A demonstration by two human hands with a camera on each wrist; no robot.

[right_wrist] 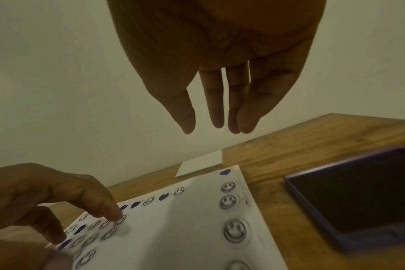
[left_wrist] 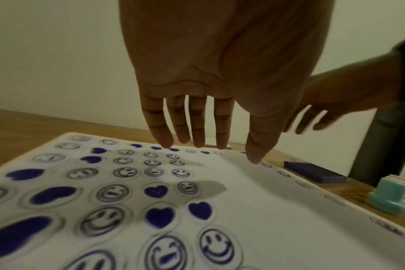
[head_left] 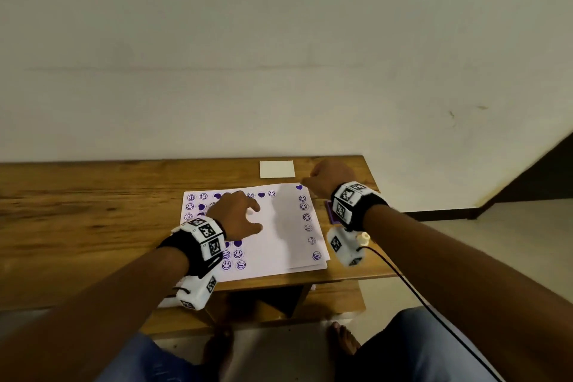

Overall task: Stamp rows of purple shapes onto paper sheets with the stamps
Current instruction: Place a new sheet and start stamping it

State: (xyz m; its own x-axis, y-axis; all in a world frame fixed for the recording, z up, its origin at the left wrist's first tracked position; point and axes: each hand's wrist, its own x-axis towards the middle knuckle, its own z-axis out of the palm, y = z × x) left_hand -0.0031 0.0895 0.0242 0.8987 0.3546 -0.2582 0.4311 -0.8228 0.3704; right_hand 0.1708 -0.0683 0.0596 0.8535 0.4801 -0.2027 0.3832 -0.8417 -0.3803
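Observation:
A white paper sheet with purple hearts and smiley faces lies on the wooden table. My left hand is spread over its left half, fingers straight, and one fingertip touches the paper. My right hand hovers at the sheet's far right corner, fingers straight and empty. A teal stamp stands upright just off the sheet's right edge. The purple ink pad lies open right of the sheet, partly hidden by my right wrist in the head view.
A small white card lies at the table's far edge by the wall. The table's right edge is close to my right hand. A cable runs down from the right wrist. Bare wood stretches to the left of the sheet.

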